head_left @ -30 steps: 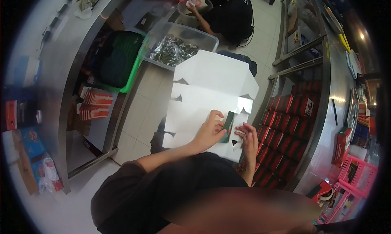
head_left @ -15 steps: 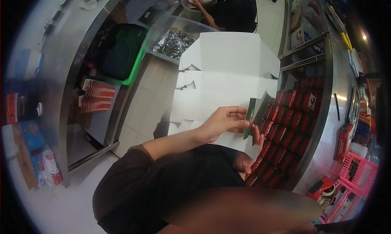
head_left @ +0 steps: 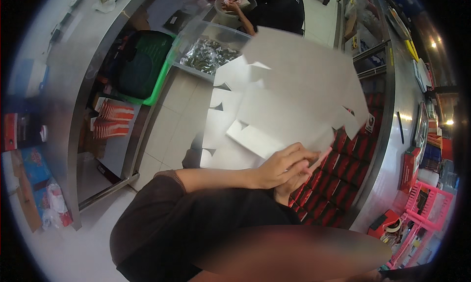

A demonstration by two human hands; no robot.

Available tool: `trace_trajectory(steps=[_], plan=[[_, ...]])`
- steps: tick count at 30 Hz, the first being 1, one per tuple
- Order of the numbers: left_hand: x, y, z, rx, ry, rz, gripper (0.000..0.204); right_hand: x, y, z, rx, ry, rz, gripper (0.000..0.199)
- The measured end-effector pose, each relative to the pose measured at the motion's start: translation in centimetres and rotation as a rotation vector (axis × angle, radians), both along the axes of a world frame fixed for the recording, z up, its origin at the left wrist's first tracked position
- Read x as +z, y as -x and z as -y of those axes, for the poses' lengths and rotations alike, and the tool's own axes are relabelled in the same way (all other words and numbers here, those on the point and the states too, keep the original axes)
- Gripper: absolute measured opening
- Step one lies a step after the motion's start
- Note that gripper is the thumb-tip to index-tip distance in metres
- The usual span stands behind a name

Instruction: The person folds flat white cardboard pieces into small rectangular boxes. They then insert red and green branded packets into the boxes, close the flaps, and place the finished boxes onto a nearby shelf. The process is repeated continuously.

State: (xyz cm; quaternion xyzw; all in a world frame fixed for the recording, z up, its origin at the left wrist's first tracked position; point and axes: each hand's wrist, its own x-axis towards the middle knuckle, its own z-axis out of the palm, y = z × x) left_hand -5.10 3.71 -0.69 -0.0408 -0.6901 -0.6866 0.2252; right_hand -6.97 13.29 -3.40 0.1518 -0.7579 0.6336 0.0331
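Both hands hold the white card blanks raised over the lap: left hand [head_left: 282,166] fingers closed on the lower edge of the blanks [head_left: 289,100], right hand [head_left: 289,188] pinching beneath. The loose sheets could fan apart and slip onto the floor [head_left: 171,120].

Packing workshop or stockroom: steel benches [head_left: 73,71], rows of red cartons [head_left: 343,174] shelved below, clear tub of foil sachets [head_left: 206,56], tiled floor [head_left: 171,120].

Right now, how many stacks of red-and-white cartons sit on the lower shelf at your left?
2: one stack of red-and-white cartons nearer the green crate, the second stack just beside it. The shelf edge may hide more.
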Motion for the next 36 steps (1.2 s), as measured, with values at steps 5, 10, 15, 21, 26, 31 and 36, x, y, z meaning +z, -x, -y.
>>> trace_trajectory(steps=[5,10,15,21,26,31,36], plan=[[2.3,-1.3,2.3,0.079,0.186,-0.025,0.026,3.8,-0.7,2.3,-0.079,0.396,0.0,0.077],[5.5,-3.3,5.5,0.373,0.443,0.05,0.028,3.7,2.7,0.7,-0.022,0.435,0.036,0.032],[4.9,-3.0,6.1,0.559,0.384,0.019,0.038,6.7,5.5,1.7,0.237,0.545,-0.112,0.015],[4.0,-2.8,5.8,0.488,0.245,-0.014,0.044,8.1,6.6,1.8,0.073,0.144,-0.011,0.023],[3.1,-2.9,4.1,0.548,0.007,-0.075,0.05,8.9,6.5,2.9,-0.031,-0.057,-0.013,0.03],[3.8,-2.6,4.4,0.429,0.011,-0.098,0.05,10.3,6.7,1.3,0.19,-0.208,-0.112,0.034],[3.1,-1.7,5.6,0.173,0.052,-0.32,0.051,10.9,6.0,0.2,0.402,-0.347,-0.253,0.035]])
